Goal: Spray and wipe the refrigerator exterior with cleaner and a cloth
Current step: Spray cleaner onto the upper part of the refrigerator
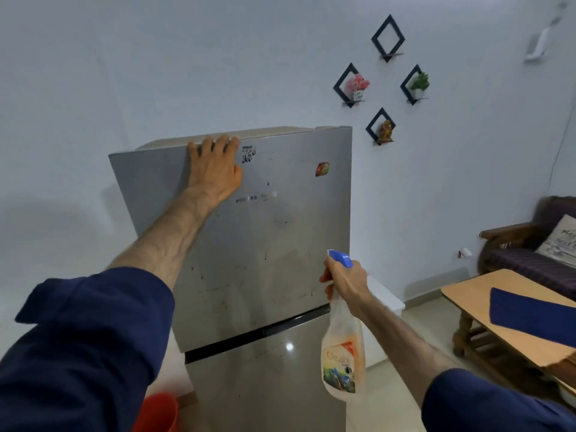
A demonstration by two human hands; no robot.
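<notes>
- One gray fridge (pixel 249 244) stands in front of me, one spray bottle (pixel 343 353), one blue cloth (pixel 530 316) on the wooden table (pixel 467 294).
- My left hand (pixel 215 169) lies flat, fingers spread, on the fridge's top edge.
- My right hand (pixel 344 283) squeezes the bottle's neck, near the door.
- Four wall shelves (pixel 388 39) hang behind.

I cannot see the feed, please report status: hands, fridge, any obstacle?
Left hand flat on refrigerator upper door, fingers over top edge. Right hand grips spray bottle, nozzle toward door. Nothing in the way.
</notes>
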